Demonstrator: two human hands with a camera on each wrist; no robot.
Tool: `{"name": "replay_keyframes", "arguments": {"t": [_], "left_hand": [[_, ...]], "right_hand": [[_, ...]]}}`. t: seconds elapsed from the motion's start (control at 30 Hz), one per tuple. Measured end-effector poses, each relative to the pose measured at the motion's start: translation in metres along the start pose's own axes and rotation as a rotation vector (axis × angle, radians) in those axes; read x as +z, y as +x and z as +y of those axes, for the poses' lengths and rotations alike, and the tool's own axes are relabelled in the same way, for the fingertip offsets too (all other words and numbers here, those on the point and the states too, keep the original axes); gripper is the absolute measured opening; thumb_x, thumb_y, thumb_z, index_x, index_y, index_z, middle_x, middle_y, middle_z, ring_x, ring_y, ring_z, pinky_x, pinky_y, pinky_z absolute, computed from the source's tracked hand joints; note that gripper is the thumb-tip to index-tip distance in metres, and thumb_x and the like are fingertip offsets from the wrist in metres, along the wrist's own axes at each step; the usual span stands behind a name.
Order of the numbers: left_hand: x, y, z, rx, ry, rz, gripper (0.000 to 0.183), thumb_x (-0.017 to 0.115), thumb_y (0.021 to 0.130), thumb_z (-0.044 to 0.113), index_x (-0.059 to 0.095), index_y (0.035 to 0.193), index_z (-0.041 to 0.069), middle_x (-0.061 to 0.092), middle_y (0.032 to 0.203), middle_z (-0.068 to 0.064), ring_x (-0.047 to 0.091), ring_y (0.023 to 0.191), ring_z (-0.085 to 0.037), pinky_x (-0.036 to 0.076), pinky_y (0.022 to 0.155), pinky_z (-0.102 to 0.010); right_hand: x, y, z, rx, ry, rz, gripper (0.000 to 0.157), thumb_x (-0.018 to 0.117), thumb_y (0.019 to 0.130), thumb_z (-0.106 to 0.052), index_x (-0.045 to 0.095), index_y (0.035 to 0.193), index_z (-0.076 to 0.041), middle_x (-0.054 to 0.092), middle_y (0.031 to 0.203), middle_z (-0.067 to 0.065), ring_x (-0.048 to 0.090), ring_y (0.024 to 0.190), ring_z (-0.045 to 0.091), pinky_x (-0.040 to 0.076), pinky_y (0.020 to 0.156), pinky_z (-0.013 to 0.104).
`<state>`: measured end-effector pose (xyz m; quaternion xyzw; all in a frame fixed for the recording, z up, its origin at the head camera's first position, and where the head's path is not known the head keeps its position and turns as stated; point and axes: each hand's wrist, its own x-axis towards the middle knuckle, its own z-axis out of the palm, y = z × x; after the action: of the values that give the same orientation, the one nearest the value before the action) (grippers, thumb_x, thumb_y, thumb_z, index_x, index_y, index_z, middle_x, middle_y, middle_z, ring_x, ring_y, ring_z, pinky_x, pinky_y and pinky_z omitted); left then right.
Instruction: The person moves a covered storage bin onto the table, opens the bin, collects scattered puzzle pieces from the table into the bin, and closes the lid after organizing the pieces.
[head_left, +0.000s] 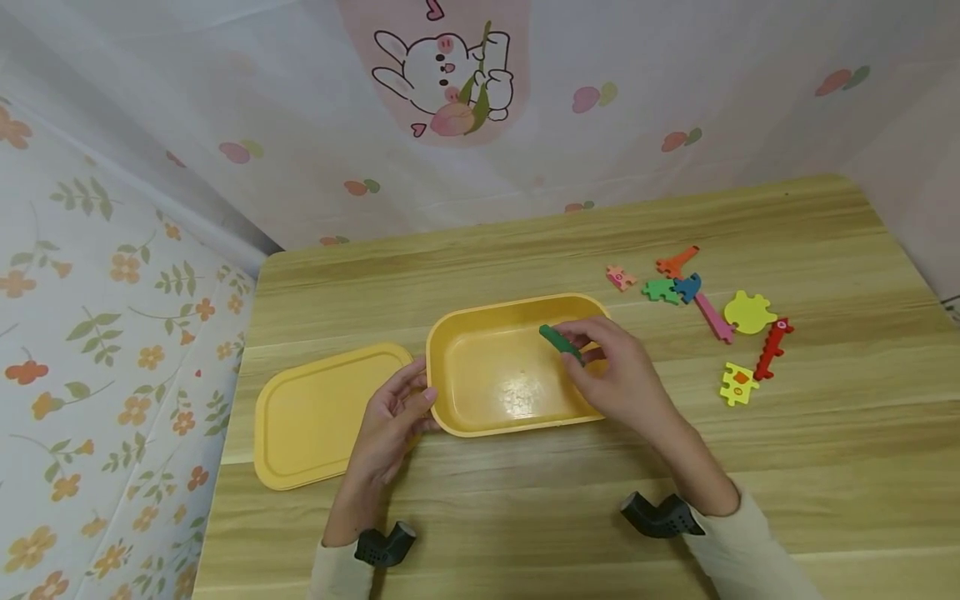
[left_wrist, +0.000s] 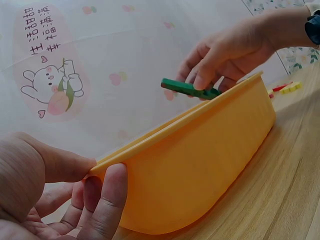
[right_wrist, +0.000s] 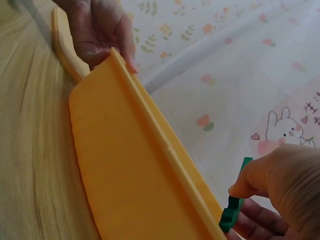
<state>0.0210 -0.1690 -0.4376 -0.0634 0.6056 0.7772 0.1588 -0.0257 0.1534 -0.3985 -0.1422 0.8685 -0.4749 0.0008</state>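
- The yellow tub stands on the wooden worktop; only the head view shows its bare inside floor.
- Left hand: at the tub's left end, its grip pinching the rim. The left wrist view adds what the head view hides, fingers against the tub's outer wall.
- Right hand: above the tub's right part, its grip pinching a dark green piece between thumb and fingers, over the tub's opening. The right wrist view brings out that piece's notched edge.
- Left of the tub, partly behind the left hand, lies a yellow lid.
- Right of the tub, the head view shows orange, blue, pink, light green, yellow and red puzzle pieces; the left wrist view catches only red and yellow ones.
- Beyond the tub hangs a rabbit-print cloth; the left wrist view reveals writing above the rabbit.
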Motion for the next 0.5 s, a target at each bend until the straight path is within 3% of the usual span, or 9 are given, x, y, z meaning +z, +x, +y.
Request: {"name": "replay_keyframes", "arguments": {"t": [0.27, 0.5], "left_hand": [[-0.0002, -0.0006, 0.0005, 0.001, -0.011, -0.003, 0.06, 0.06, 0.106, 0.005, 0.037, 0.161, 0.002, 0.061, 0.122, 0.001, 0.068, 0.093, -0.006, 0.065, 0.073, -0.022], [0.0009, -0.0008, 0.0007, 0.002, -0.008, 0.002, 0.058, 0.061, 0.106, 0.005, 0.039, 0.159, 0.001, 0.062, 0.123, 0.0, 0.068, 0.092, -0.006, 0.065, 0.072, -0.022]], "right_hand": [[0.006, -0.0012, 0.0, -0.06, -0.134, 0.015, 0.032, 0.075, 0.094, 0.0, 0.073, 0.124, -0.007, 0.07, 0.113, 0.009, 0.066, 0.097, 0.021, 0.065, 0.084, 0.044], [0.0093, -0.0032, 0.0016, -0.134, -0.239, 0.045, 0.028, 0.076, 0.092, -0.002, 0.076, 0.12, -0.009, 0.069, 0.11, 0.006, 0.061, 0.09, 0.019, 0.055, 0.071, 0.033]]}}
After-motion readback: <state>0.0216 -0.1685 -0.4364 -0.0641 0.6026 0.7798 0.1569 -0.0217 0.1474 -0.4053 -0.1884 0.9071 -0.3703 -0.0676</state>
